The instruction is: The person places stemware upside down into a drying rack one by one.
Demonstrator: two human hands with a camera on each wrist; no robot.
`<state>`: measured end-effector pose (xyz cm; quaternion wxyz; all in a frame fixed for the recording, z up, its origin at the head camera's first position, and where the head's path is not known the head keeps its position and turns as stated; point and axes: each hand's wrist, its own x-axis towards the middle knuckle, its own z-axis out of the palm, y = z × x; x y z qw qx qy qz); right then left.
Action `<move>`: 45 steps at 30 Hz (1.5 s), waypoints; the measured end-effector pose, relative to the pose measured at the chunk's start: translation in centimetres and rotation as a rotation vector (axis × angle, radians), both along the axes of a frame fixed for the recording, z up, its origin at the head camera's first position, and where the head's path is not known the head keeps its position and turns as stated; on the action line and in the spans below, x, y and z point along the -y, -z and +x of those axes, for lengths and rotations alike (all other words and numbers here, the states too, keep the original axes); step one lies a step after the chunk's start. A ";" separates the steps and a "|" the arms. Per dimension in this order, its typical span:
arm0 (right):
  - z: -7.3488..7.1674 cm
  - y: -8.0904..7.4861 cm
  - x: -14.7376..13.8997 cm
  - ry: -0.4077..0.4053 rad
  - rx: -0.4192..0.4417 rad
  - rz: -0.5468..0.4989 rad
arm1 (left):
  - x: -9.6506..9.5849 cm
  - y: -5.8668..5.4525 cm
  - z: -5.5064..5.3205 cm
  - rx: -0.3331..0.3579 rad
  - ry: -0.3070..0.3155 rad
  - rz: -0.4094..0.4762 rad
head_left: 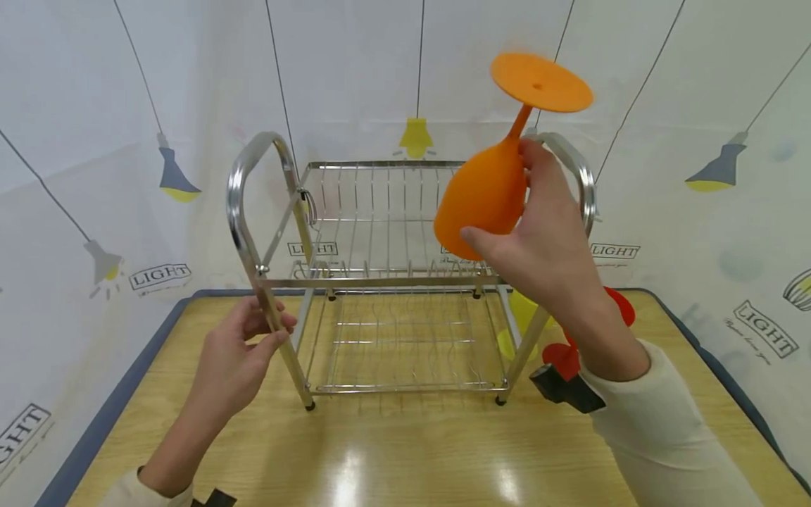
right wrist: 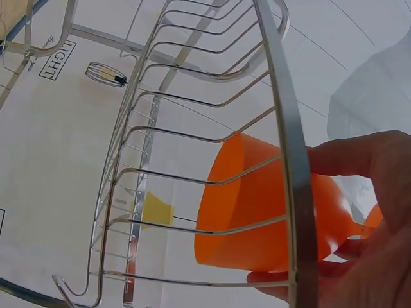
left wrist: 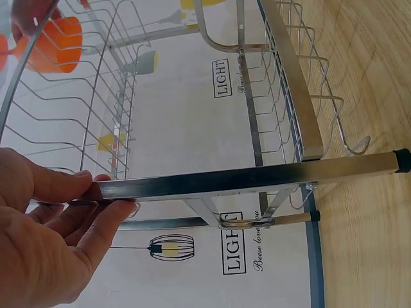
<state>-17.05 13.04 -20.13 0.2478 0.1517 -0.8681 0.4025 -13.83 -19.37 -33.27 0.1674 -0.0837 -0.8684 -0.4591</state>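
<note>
The counter (head_left: 405, 447) carries a two-tier metal rack (head_left: 380, 282), whose looped side rails bound the upper shelf left and right. Over that shelf's right half is the orange goblet (head_left: 484, 193), upside down and tilted: its long axis runs from the foot, up and right, to the mouth, down and left toward the wires; contact there is unclear. Shelf wires stretch leftward; the right rail stands close. The right hand (head_left: 551, 246), by far the nearer, grasps the bowl from its right. The left hand (head_left: 234, 359) pinches the rack's left front leg (head_left: 293, 362).
</note>
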 end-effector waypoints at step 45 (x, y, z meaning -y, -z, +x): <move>-4.6 0.2 0.5 0.054 0.391 0.312 | 0.2 0.3 0.1 -0.021 0.009 -0.034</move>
